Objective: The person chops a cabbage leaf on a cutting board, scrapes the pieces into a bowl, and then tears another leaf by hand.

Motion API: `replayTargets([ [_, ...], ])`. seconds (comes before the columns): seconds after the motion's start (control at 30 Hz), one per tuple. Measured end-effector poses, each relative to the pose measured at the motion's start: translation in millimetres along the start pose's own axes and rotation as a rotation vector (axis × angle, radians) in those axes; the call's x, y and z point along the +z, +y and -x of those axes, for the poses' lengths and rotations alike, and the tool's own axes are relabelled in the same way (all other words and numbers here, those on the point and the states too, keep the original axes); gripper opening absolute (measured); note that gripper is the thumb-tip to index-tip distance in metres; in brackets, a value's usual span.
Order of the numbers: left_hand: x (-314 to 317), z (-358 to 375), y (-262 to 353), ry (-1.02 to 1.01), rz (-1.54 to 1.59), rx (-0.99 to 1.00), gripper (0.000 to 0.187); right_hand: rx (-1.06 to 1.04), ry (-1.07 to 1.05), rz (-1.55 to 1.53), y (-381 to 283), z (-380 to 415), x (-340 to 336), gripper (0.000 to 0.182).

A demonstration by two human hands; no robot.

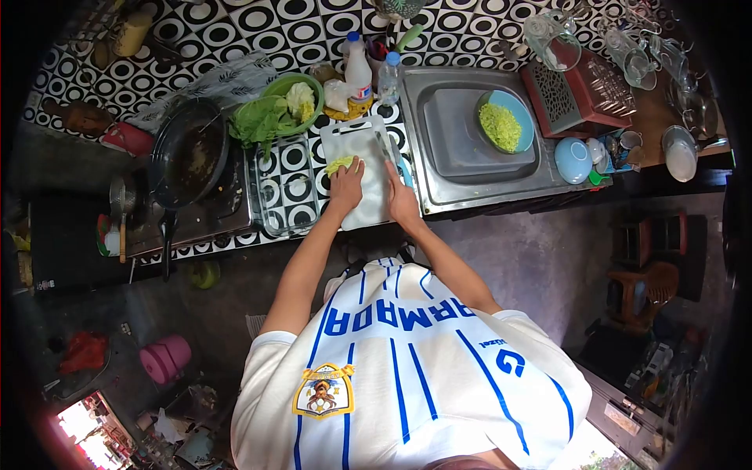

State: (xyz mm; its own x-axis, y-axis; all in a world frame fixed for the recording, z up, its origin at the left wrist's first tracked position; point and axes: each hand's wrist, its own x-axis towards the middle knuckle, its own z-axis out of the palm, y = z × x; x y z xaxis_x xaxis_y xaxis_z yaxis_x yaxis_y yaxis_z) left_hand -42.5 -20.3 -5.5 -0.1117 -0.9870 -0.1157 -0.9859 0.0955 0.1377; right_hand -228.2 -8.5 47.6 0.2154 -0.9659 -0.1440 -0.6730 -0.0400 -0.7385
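Observation:
My left hand (pixel 346 188) presses its curled fingers onto a small pile of pale green cabbage (pixel 339 164) at the left side of a white cutting board (pixel 364 205). In my right hand (pixel 402 197) is a knife (pixel 383 144), its blade pointing away from me over the board's right part. A bit of blue shows beside that hand, perhaps the handle. Blade and cabbage are apart. To the right, a light blue bowl (pixel 528 117) holds chopped greens (pixel 501 127). Leafy greens (pixel 262 121) and a pale cabbage piece (pixel 301 102) lie in a green basket (pixel 315 82).
A dark wok (pixel 188 153) sits on the stove at left, its handle jutting past the counter edge. A glass dish (pixel 290 227) lies beside the board. Bottles (pixel 358 72) stand behind it. The steel sink (pixel 427 176) and a red-brown rack (pixel 576 94) are rightward.

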Motion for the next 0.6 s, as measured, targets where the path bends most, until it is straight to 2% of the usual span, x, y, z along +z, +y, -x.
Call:
replayTargets([
  [0.07, 1.2, 0.2, -0.9, -0.013, 0.003, 0.001, 0.064, -0.024, 0.007, 0.001, 1.3, 7.7, 1.5, 0.054],
  [0.17, -3.3, -0.2, -7.3, 0.039, 0.172, 0.017, 0.054, -0.069, 0.018, 0.008, 11.9, 12.6, 8.4, 0.055],
  [0.37, -9.3, -22.5, -21.4, 0.172, 0.435, -0.121, 0.033, -0.071, -0.013, 0.108, 28.9, 12.1, 4.3, 0.055],
  [0.47, -21.4, -23.9, -19.5, 0.255, 0.345, -0.145, 0.029, -0.091, -0.003, 0.072, 34.8, 15.6, 6.1, 0.054],
  [0.53, -25.6, -23.2, -16.5, 0.303, 0.25, -0.163, 0.029, -0.189, 0.018, 0.062, 51.4, 10.2, 16.3, 0.052],
  [0.6, -31.6, -23.2, -19.4, 0.18, 0.195, -0.176, 0.032, -0.244, 0.065, 0.078, 60.9, 11.2, 22.4, 0.05],
])
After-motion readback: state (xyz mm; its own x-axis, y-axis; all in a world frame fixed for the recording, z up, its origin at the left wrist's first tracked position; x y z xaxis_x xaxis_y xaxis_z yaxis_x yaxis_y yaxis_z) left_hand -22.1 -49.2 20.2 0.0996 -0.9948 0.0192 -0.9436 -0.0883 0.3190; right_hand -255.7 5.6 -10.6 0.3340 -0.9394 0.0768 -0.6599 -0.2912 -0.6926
